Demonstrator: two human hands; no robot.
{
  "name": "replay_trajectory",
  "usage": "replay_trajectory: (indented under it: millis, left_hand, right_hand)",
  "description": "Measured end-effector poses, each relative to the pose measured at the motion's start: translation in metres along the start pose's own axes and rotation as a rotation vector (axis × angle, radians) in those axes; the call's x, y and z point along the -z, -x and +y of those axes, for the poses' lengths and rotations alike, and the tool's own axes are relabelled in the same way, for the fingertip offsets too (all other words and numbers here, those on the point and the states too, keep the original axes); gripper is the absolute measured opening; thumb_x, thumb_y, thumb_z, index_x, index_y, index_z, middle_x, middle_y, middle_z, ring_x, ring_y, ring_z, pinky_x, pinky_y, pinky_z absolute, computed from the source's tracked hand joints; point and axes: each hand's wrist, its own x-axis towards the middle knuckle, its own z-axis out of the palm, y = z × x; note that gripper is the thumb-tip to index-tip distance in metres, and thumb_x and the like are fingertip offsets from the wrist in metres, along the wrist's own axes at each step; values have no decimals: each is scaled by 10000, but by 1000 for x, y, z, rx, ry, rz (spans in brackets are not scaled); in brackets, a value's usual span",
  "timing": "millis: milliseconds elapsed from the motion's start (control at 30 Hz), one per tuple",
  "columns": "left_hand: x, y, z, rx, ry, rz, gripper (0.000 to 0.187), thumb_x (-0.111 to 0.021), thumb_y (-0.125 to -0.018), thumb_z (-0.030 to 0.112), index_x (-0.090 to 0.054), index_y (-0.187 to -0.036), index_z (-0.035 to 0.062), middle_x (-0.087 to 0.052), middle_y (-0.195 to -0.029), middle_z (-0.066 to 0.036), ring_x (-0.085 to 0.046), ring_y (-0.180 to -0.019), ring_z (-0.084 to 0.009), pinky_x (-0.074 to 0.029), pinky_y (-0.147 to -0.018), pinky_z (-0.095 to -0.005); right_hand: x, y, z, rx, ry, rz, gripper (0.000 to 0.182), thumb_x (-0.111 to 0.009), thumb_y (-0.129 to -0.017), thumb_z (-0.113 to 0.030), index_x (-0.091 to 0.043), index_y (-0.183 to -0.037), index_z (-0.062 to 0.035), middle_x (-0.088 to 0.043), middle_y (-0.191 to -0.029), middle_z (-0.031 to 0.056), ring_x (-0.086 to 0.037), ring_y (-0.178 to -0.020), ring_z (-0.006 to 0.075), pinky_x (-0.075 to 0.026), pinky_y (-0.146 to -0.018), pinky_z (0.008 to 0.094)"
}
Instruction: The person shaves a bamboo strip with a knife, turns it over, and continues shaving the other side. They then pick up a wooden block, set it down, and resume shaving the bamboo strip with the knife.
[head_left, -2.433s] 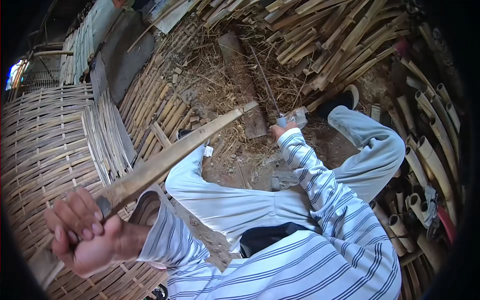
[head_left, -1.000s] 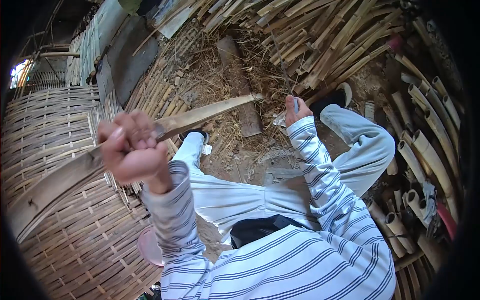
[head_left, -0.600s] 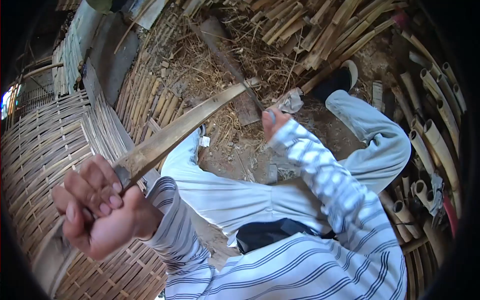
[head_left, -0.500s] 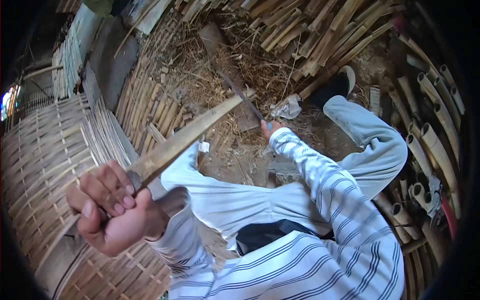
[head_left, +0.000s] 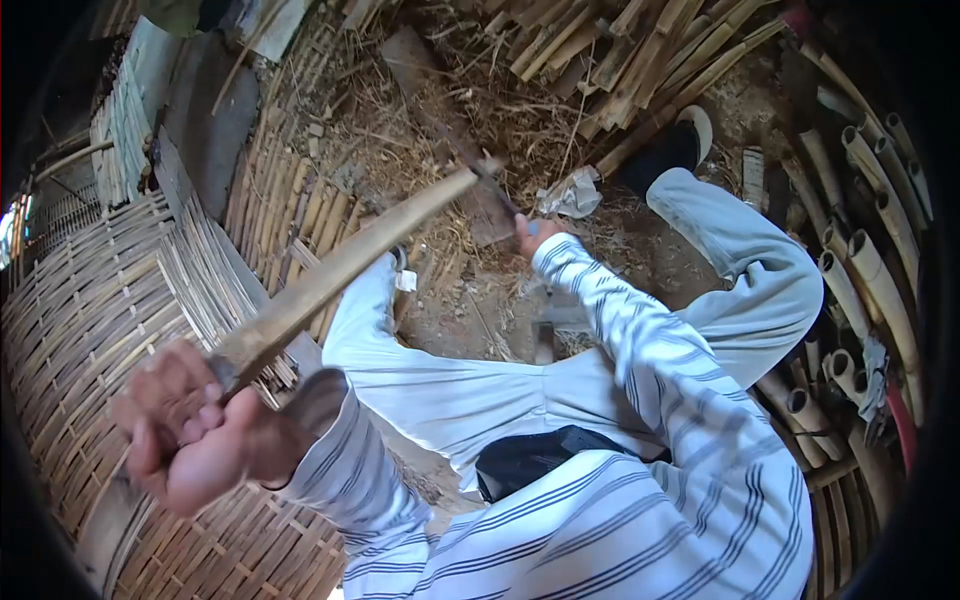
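Presently, the left hand [head_left: 185,432] is clenching a long tan bamboo strip [head_left: 345,270], tip overlapping a flat brown plank [head_left: 416,72] — the right hand [head_left: 540,238] is clenching a dark thin-bladed knife [head_left: 497,192]; nearer, bare earth [head_left: 450,318] is bordering an illegible white tag [head_left: 405,281].

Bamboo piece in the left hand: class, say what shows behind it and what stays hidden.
Behind the bamboo piece, woven matting, bamboo sticks and straw show past its edges; whatever it directly covers cannot be seen.
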Motion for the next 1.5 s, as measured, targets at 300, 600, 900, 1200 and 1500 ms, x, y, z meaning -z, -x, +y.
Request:
replay_trajectory:
  millis: [300,600,900,1200,1500]
  left_hand:
    - [18,-7,-8,298,280,187,221,-417,-730,157,-270,-566,161,-258,-462,29,-223,-370,-73,-178,-355,-212]
    - [42,-4,-15,318,267,253,249,-397,-730,157,-244,-534,175,-229,-460,21,-177,-378,-77,-176,-373,-221]
    - [43,-5,-22,329,234,318,249,-384,-749,165,-233,-551,175,-233,-469,18,-200,-385,-73,-162,-377,-219]
    - [24,-13,-11,366,257,316,259,-381,-741,165,-212,-546,183,-228,-474,19,-195,-388,-80,-153,-383,-228]
    - [33,-9,-10,378,254,300,290,-383,-760,164,-194,-541,190,-199,-479,26,-164,-411,-88,-145,-413,-251]
  right_hand:
    - [76,53,-78,416,-390,253,568,-364,-933,-510,-570,-744,-16,-573,-612,192,-598,-584,412,-452,-549,459]
    - [-19,-33,-9,-83,-101,-193,788,-435,-825,-674,-544,-1172,25,-588,-1128,273,-577,-1023,431,-460,-893,437]
    - [23,57,-28,227,-197,127,544,-621,-852,-352,-428,-1234,-17,-623,-834,278,-652,-776,376,-525,-711,433]
    - [31,68,-1,168,-15,-84,511,-524,-906,-386,-374,-1304,-102,-631,-930,282,-628,-868,437,-502,-768,461]
    - [23,63,1,130,45,-5,554,-481,-882,-536,-465,-1225,-101,-603,-912,330,-625,-815,456,-508,-696,491]
